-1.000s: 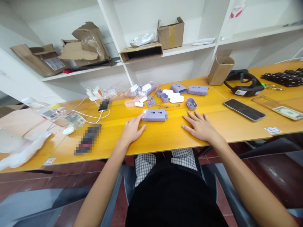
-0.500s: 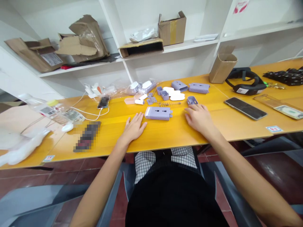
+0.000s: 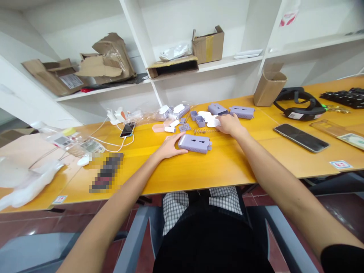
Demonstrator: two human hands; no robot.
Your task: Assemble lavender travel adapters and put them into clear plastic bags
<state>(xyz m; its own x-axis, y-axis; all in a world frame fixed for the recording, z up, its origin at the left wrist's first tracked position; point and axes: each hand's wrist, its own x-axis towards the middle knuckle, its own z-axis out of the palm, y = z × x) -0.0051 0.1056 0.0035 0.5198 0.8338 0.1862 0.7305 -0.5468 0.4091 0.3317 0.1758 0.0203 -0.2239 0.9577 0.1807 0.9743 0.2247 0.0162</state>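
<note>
A purple slotted casing (image 3: 195, 143) lies on the table in front of me. My left hand (image 3: 170, 147) curves around its left end, thumb at the front and fingers behind, spread apart. My right hand (image 3: 231, 124) reaches into the loose parts, its fingertips bent together on the edge of a white oval cover (image 3: 213, 121). Small purple cups (image 3: 200, 121) sit just left of that cover. Thin springs (image 3: 203, 131) and flat purple pieces (image 3: 185, 127) lie behind the casing, with white cylinders (image 3: 170, 129) to their left.
Two more purple casings (image 3: 242, 112) lie at the back, and bagged ones (image 3: 172, 110) to the left. A phone (image 3: 301, 137), a headset (image 3: 301, 106) and a cardboard box (image 3: 269, 87) are on the right. A cabled phone (image 3: 127, 129) and a bottle (image 3: 69, 142) are on the left.
My left hand has gone from lying flat beside the casing to curving around its left end. My right hand has moved forward and left onto the white covers, hiding the small purple cup there.
</note>
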